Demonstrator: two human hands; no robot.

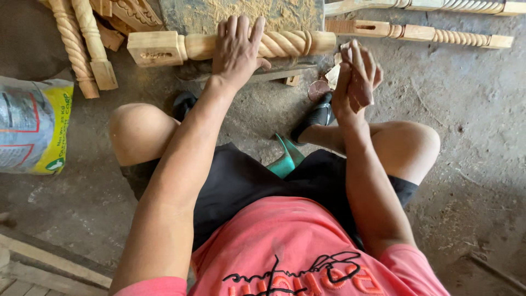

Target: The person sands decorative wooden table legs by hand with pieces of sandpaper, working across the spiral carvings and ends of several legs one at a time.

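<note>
A carved wooden post (290,43) with a twisted middle and square end lies across a low support in front of me. My left hand (236,48) rests palm-down on its middle, fingers spread over the twist. My right hand (356,77) is raised just right of the post's end, fingers closed on a folded piece of brown sandpaper (359,90). I sit low, knees apart, in a pink shirt and black shorts.
More twisted wooden posts (82,49) lie at the upper left and others (438,35) at the upper right. A printed sack (33,129) sits at left. A teal stool edge (285,159) shows between my legs. Sawdust covers a board (241,13) behind the post.
</note>
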